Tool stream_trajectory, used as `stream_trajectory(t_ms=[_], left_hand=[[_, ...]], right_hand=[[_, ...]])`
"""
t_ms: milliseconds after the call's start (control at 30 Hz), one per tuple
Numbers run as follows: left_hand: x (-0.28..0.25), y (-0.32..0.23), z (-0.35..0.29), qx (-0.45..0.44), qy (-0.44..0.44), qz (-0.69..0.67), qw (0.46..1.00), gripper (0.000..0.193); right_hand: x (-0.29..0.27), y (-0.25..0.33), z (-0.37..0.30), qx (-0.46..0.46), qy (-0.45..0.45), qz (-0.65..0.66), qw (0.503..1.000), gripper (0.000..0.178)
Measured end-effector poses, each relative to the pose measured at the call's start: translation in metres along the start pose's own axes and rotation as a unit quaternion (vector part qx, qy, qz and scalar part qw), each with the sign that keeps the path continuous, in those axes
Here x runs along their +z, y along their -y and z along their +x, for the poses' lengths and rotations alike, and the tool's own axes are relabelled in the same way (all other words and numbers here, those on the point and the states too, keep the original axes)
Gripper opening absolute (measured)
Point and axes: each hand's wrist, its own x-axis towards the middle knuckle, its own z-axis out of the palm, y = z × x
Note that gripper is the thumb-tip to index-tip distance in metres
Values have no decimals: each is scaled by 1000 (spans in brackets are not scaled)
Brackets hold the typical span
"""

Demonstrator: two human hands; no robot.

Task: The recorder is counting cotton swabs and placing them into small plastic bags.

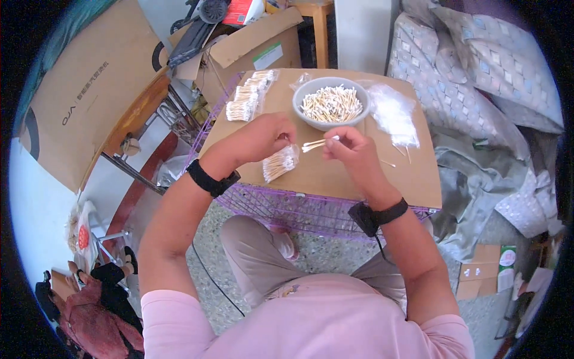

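My left hand [274, 134] is closed at the top edge of a clear plastic bag of cotton swabs [280, 164], which lies near the table's front edge. Between the thumb and fingers of my right hand [351, 149] is a small bunch of cotton swabs [313, 145], pointing left toward the bag. Just beyond my hands stands a grey bowl [297, 106] heaped with loose cotton swabs [332, 103]. At the far left of the tabletop, several filled bags of swabs [250, 96] lie in an overlapping row.
Clear empty bags [393, 113] are piled right of the bowl, with a few loose swabs beside them. Cardboard [382, 179] covers the tabletop, which rests on a purple wire frame [287, 206]. Patterned fabric [466, 78] is heaped on the right; an open carton [254, 51] stands behind.
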Motion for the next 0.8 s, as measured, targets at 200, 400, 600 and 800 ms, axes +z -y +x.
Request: stream_trajectory(t_ms=[200, 400, 600, 800], left_hand=[[-6, -23, 5, 10, -15, 0, 1000, 6], [-2, -29, 2, -8, -43, -49, 998, 6], [13, -24, 6, 35, -78, -70, 994, 8], [12, -35, 3, -28, -58, -129, 990, 7]], right_hand=[[1, 3, 8, -35, 22, -36, 998, 10], [7, 5, 0, -60, 44, -77, 994, 9], [8, 9, -3, -52, 76, -133, 987, 8], [6, 8, -1, -71, 91, -213, 970, 10]])
